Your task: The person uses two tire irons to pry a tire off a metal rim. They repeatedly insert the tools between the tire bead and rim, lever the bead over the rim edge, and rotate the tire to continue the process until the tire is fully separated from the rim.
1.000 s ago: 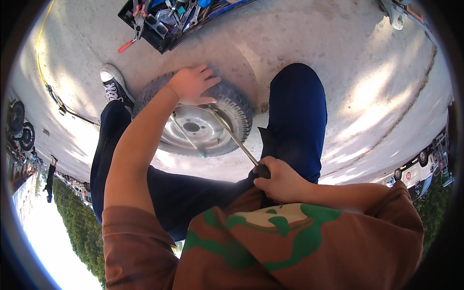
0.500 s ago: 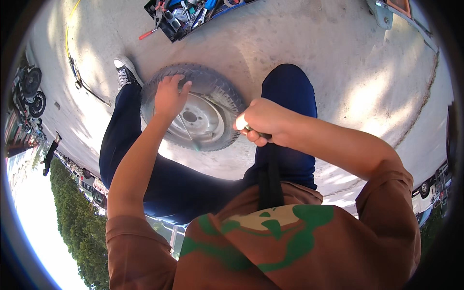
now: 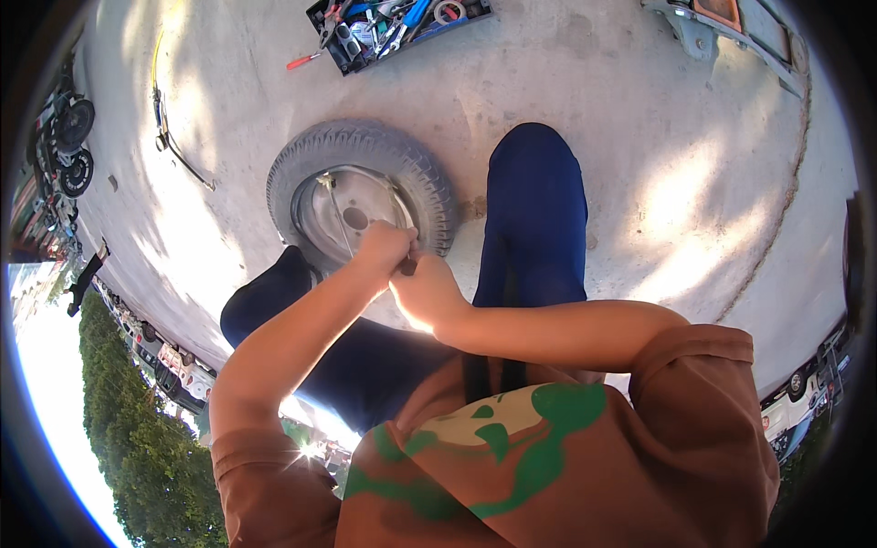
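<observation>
A black tyre (image 3: 301, 155) on a grey metal wheel rim (image 3: 315, 205) lies in front of me. A thin rod (image 3: 340, 212) runs over the rim, its pale end near the far bead. On the near right part of the rim, my left hand (image 3: 385, 247) is closed, its fingertips hidden against my other hand. Just below it, my right hand (image 3: 427, 290) is wrapped round a dark tool handle (image 3: 407, 266); only a small bit shows between the hands. What my left fingers grip cannot be made out.
An open black toolbox (image 3: 379, 59) full of hand tools stands beyond the tyre, a red-handled tool (image 3: 303, 61) beside it. A yellow and black hose (image 3: 162, 119) lies at left. Motorcycles (image 3: 73, 146) stand far left; a metal frame (image 3: 722, 36) is at far right.
My left hand has moved from the tyre's far side down to the near rim and closed. My right hand has come left to meet it. My left leg has drawn back from beside the tyre.
</observation>
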`<state>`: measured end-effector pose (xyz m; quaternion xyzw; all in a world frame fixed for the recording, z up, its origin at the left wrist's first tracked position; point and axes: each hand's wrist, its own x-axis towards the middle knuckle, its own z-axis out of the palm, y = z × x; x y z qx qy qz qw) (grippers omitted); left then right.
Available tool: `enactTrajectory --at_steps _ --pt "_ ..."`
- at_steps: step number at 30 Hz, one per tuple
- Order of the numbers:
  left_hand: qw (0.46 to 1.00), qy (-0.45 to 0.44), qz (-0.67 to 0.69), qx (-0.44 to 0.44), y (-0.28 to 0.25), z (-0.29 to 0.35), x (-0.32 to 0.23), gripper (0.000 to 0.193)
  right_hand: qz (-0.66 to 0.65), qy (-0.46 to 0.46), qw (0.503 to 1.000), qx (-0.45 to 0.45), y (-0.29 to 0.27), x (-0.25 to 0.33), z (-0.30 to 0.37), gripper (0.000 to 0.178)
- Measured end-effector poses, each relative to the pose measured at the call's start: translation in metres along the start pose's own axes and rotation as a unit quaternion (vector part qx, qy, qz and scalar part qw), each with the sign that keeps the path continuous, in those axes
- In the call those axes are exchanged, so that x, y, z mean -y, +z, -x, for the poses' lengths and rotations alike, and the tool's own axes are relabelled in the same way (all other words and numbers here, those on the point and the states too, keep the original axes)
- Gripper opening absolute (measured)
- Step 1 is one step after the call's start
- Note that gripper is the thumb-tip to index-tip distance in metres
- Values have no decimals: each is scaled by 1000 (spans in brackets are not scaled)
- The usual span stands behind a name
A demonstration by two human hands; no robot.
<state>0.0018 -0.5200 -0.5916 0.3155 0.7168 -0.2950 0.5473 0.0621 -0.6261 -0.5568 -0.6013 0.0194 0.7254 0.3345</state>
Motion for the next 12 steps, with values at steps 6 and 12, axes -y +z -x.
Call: enactTrajectory --at_steps 6,12 --pt "964 133 -225 -56 -33 -38 57 44 -29 -29 991 -124 71 -9 26 29" --pt "899 244 -364 -19 -74 -38 70 52 -14 -37 980 -196 140 -37 15 42"
